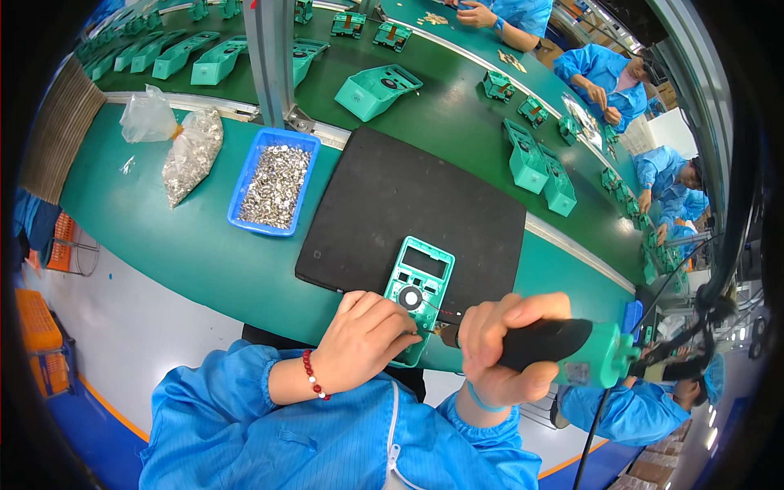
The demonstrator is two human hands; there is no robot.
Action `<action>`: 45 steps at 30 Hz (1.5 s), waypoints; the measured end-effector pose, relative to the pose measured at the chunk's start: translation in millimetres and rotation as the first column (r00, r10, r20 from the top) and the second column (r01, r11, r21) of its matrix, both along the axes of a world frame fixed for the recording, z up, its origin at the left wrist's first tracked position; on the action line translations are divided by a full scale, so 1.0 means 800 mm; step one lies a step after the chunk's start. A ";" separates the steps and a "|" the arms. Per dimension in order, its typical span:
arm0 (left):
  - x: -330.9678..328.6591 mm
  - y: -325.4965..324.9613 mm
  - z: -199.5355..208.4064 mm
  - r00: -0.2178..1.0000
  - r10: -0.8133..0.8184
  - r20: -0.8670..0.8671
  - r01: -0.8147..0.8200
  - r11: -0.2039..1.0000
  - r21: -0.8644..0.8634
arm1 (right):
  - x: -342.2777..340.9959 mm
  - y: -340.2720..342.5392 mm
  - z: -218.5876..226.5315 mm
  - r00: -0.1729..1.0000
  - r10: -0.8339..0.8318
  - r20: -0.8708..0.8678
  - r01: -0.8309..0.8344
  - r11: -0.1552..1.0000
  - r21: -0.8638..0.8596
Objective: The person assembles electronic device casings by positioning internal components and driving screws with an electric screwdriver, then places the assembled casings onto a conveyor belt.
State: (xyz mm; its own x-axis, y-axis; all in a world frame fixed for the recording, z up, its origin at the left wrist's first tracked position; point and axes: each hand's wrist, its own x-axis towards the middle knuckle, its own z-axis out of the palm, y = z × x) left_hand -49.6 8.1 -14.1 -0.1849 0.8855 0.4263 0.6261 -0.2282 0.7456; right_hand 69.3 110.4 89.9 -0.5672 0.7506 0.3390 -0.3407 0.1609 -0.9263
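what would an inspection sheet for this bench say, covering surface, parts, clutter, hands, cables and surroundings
Surface: green bench top with a black mat on it.
Job's things: green casing lies partly over the mat's near edge; black and green screwdriver points toward its lower part, tip contact unclear.
Clutter: blue tray of small metal parts; tied clear bag of metal parts beside it.
Hands: left hand is on the casing, its fingertips partly hidden; right hand grips the screwdriver.
Cables: thin dark cable hangs below the screwdriver's rear end.
Surroundings: more green casings beyond the bench; other people in blue at work.
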 end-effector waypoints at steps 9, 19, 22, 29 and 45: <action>0.002 0.003 0.005 0.999 0.042 0.019 -0.042 0.999 0.021 | 0.009 -0.005 -0.005 0.997 0.026 0.066 -0.035 0.990 0.135; -0.004 -0.007 0.011 0.996 -0.071 -0.048 0.069 0.997 -0.041 | 0.008 0.000 -0.017 0.968 0.244 -0.061 -0.226 0.950 0.217; -0.009 -0.006 0.027 0.983 -0.047 -0.177 0.046 0.999 -0.007 | 0.002 -0.016 -0.005 0.993 0.111 -0.037 -0.106 0.987 0.123; -0.010 -0.011 0.039 0.981 -0.134 -0.138 0.126 0.990 -0.069 | 0.007 -0.014 -0.010 0.988 0.147 -0.056 -0.139 0.982 0.126; -0.014 -0.004 0.007 0.963 -0.248 0.108 0.256 0.964 -0.065 | 0.003 -0.008 -0.020 0.983 0.154 -0.101 -0.137 0.978 0.158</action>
State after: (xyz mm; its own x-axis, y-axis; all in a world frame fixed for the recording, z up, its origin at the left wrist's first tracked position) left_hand -60.7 4.9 -8.7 0.0114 0.9384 0.3453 0.4791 -0.3082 0.8219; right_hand 71.7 104.2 73.9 -0.6184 0.5988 0.5089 -0.4705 0.2365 -0.8501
